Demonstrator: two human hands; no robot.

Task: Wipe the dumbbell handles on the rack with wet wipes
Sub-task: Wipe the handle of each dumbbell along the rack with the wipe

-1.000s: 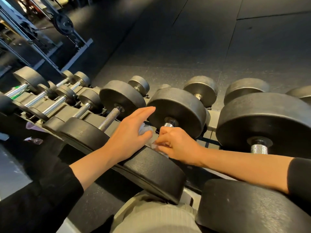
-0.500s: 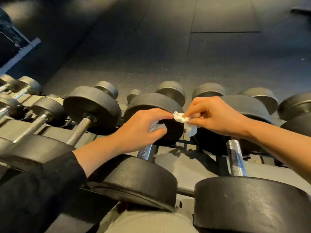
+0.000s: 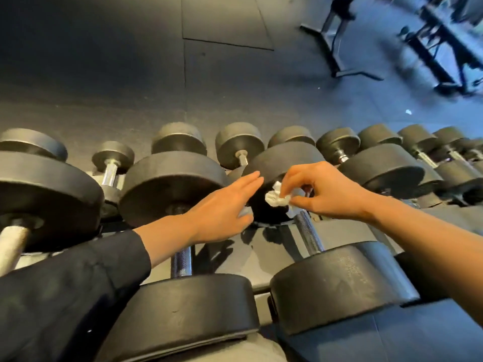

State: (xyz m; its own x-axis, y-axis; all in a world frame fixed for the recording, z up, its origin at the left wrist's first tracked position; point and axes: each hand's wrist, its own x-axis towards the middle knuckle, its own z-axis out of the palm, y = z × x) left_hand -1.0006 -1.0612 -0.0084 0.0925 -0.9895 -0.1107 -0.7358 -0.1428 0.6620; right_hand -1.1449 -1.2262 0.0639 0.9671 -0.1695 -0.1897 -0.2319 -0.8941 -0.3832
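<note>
Rows of black round-headed dumbbells lie on a grey rack [image 3: 264,254]. My right hand [image 3: 329,190] pinches a crumpled white wet wipe [image 3: 277,198] just above the far end of a knurled chrome handle [image 3: 309,235]. My left hand [image 3: 222,207] reaches forward with straight fingers towards the black head [image 3: 277,158] of that same dumbbell. A pale scrap [image 3: 245,211] shows under its thumb side; I cannot tell whether it is held. Under my left wrist runs another chrome handle [image 3: 181,259].
Heavier dumbbell heads [image 3: 188,317] stand close in front of me. At far left a dumbbell has a pale handle [image 3: 11,246]. Behind the rack is dark rubber floor [image 3: 130,61], with black machine frames [image 3: 337,48] at top right and a white scrap [image 3: 408,111] on the floor.
The view has swung right along the rack. My right hand has carried the wipe over to the adjacent dumbbell's handle. My left hand's fingers have straightened and it has followed rightwards.
</note>
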